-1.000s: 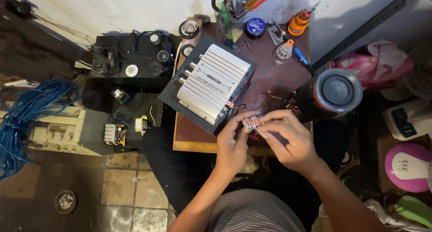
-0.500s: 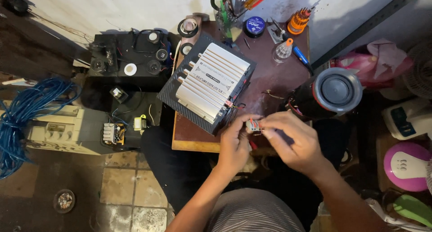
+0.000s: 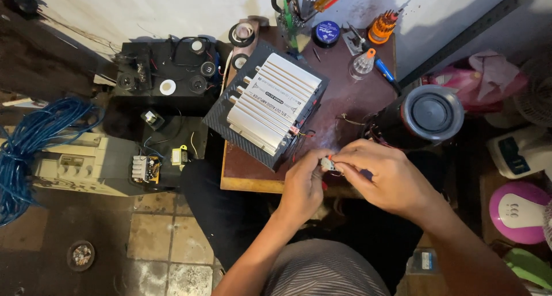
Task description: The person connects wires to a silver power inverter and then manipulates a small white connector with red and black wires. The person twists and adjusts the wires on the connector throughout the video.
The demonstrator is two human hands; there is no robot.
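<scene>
While the brown work table (image 3: 356,100) is crowded along its far edge with tools, its near edge stays mostly bare. A silver amplifier (image 3: 275,108) overhangs the left edge; a black cylindrical speaker (image 3: 422,115) sits at the right. Just past the near edge, left hand (image 3: 303,188) and right hand (image 3: 384,178) pinch a small wired connector (image 3: 328,164) together.
</scene>
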